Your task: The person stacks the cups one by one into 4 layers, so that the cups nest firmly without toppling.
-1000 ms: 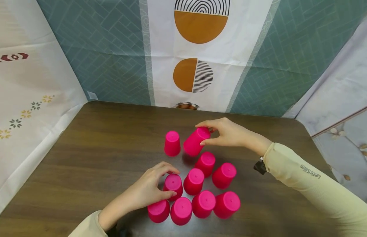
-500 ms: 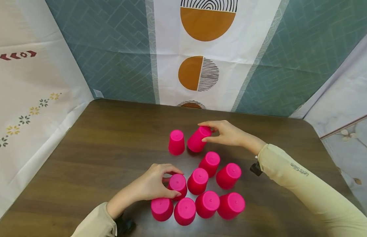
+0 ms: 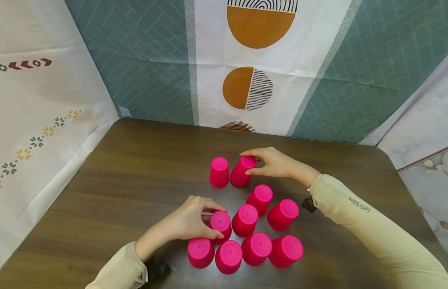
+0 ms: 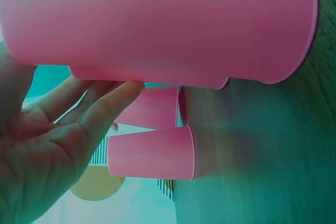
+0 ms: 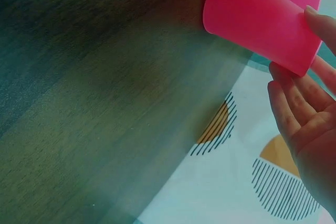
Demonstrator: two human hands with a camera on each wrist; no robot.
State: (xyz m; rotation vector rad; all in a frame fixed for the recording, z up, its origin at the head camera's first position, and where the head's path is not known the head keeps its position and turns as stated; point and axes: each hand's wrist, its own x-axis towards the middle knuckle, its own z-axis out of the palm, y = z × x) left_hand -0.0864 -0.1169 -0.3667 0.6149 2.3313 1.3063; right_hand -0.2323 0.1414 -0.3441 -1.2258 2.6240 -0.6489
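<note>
Head cam bright, table (image 3: 155, 172) w/ soft sheen; wrist cams dim, tealish.

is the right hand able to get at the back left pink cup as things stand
Probably not directly: the right hand grips another pink cup, which sits between it and the back left cup.

From the head I look forward and down at the counter (image 3: 155, 168), while both tilted wrist views, near the cups (image 3: 244, 220), share the patterned cloth (image 3: 247, 88).
</note>
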